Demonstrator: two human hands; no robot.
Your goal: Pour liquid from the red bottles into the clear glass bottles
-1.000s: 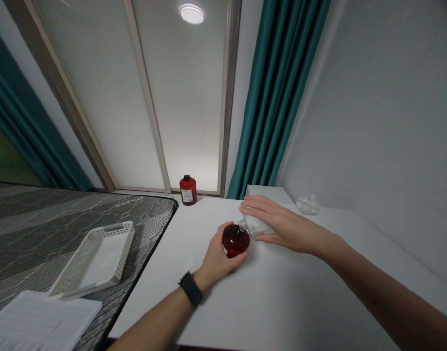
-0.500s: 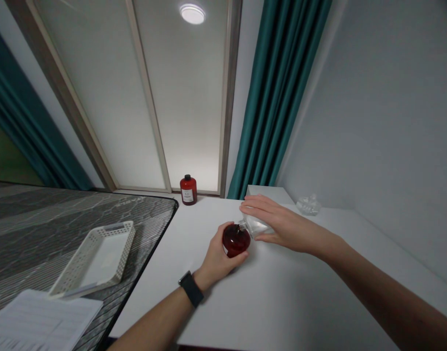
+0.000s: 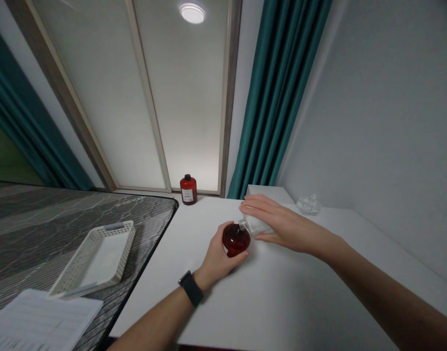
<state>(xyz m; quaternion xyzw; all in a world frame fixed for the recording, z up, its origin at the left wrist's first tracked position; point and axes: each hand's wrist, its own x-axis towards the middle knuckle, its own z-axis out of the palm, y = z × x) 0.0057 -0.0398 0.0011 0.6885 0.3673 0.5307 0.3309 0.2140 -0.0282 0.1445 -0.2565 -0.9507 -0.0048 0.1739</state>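
A round dark red bottle (image 3: 236, 239) stands on the white table (image 3: 274, 297), and my left hand (image 3: 218, 261) is wrapped round its near side. A clear bottle (image 3: 254, 225) is tipped on its side, its neck against the top of the red one. My right hand (image 3: 280, 223) lies over the clear bottle and grips it, fingers pointing left. A black watch (image 3: 190, 288) is on my left wrist.
A second red bottle with a black cap (image 3: 188, 189) stands at the table's far edge by the window. A clear glass object (image 3: 309, 204) sits at the back right by a white box (image 3: 267, 192). On the dark mat (image 3: 62, 214) lie a white perforated tray (image 3: 97, 258) and papers (image 3: 40, 321).
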